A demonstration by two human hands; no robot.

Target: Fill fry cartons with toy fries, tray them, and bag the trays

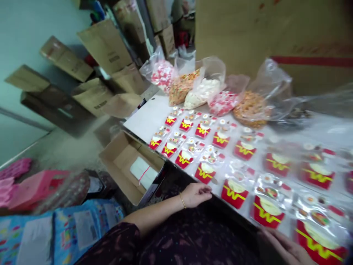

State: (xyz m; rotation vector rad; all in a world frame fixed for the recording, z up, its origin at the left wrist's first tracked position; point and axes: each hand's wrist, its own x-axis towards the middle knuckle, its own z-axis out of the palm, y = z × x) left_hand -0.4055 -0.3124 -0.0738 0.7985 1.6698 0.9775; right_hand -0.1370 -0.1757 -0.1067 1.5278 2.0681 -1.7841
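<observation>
My left hand (196, 195) is at the front edge of the white table, its fingers loosely bent with nothing seen in them. Close by are clear plastic packets, each with a red, fries-box-shaped piece (205, 173) marked by a yellow zigzag and small food-shaped pieces above it. They lie in two rows along the table (146, 116). At the lower right, my right hand (285, 246) is partly cut off by the frame. Its fingers are stretched out beside the nearest packets (268, 211), and I see nothing held. Motion blurs the picture somewhat.
Behind the rows stand open plastic bags of small pieces: pink and white (162, 75), orange (183, 86), cream (204, 92). A large cardboard box (234, 36) rises behind. An open carton (117, 158) sits below the table's left end. Blue printed packages (88, 224) lie lower left.
</observation>
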